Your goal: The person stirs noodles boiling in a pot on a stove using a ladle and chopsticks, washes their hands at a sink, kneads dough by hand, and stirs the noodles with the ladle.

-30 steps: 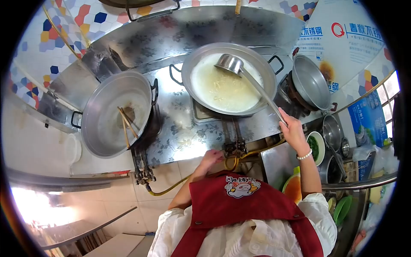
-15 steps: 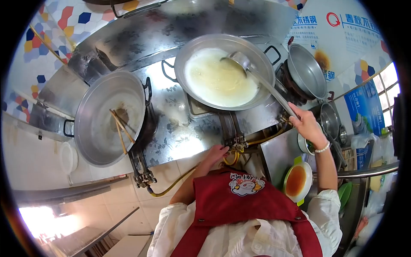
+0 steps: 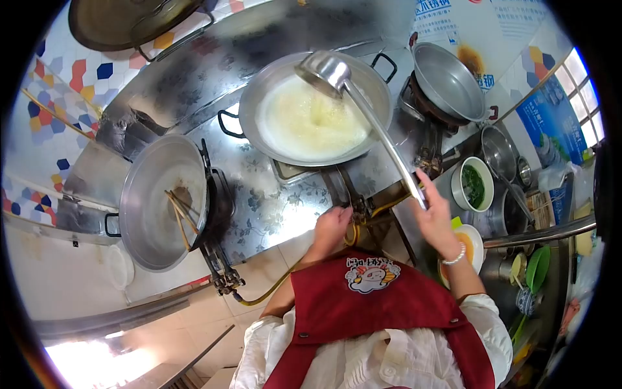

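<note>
My right hand (image 3: 435,220) is closed round the handle of a long metal ladle (image 3: 379,126). The ladle's bowl is raised over the wide pan (image 3: 248,104), above its pale, milky yellow liquid (image 3: 304,126). A small dimple shows in the liquid below the bowl. At the stove's front edge, my left hand (image 3: 332,228) has its fingers curled against the gas valve (image 3: 360,211); the exact grip is partly hidden.
To the left stands a large pan (image 3: 149,207) with chopsticks (image 3: 180,219) in it. An empty pan (image 3: 450,81) sits on a burner at the right. Beside my right arm are a bowl of chopped greens (image 3: 474,187) and a metal rail (image 3: 544,232). A round lid (image 3: 110,23) is at upper left.
The ladle has risen out of the liquid, its bowl moving up and left. My right hand has come closer to my body. My left hand is slightly further right, at the valve.
</note>
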Tool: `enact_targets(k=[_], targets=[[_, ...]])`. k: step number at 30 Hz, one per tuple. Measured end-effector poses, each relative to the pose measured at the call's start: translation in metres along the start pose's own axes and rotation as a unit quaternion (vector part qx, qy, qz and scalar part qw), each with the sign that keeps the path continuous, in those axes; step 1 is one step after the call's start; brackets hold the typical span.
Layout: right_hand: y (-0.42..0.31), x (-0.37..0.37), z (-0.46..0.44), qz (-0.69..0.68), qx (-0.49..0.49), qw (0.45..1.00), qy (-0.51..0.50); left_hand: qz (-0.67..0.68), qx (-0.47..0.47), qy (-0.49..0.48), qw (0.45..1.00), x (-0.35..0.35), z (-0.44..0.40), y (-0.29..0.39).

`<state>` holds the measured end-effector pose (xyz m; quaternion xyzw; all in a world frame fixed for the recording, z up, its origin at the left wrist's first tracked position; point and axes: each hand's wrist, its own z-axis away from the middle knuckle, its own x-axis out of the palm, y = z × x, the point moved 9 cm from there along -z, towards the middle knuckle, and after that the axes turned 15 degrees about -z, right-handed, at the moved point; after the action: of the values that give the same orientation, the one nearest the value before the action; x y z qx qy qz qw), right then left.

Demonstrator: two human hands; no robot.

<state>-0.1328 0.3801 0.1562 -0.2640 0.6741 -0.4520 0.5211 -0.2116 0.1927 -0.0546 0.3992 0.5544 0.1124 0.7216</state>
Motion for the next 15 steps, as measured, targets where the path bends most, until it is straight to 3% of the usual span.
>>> enact_targets(k=[1,3,6,7,8,9,10,11,12,13,15], targets=[[0.001,0.012,0.005,-0.051,-0.036,0.998,0.009,0.054,0.034,0.020,0.998,-0.021,-0.002,0.037],[0.033,0.038,0.007,-0.112,0.053,0.992,0.000,0.369,0.009,-0.040,0.929,-0.030,-0.007,0.093],[0.031,0.063,0.013,-0.199,-0.064,0.978,-0.021,0.315,-0.006,-0.093,0.944,-0.035,-0.014,0.137],[0.033,0.064,0.014,-0.236,-0.099,0.966,-0.041,0.435,-0.057,-0.102,0.893,-0.032,-0.010,0.141],[0.034,0.065,0.011,-0.273,-0.134,0.951,-0.061,0.420,-0.048,-0.039,0.905,-0.039,-0.007,0.139],[0.053,0.071,0.011,-0.387,-0.044,0.913,-0.122,0.399,-0.038,0.023,0.916,-0.049,-0.003,0.135],[0.072,0.078,0.015,-0.487,0.058,0.857,-0.160,0.519,-0.125,-0.043,0.844,-0.037,0.007,0.128],[0.095,0.078,0.009,-0.489,0.134,0.848,-0.151,0.450,-0.079,-0.003,0.889,-0.050,0.003,0.118],[0.142,0.075,-0.001,-0.420,0.133,0.893,-0.096,0.401,-0.073,-0.014,0.913,-0.064,0.007,0.116],[0.198,0.078,-0.008,-0.344,0.131,0.929,-0.042,0.437,-0.076,-0.008,0.896,-0.074,0.015,0.114],[0.265,0.102,-0.023,-0.171,0.008,0.985,-0.027,0.434,-0.089,-0.025,0.896,-0.083,0.028,0.101]])
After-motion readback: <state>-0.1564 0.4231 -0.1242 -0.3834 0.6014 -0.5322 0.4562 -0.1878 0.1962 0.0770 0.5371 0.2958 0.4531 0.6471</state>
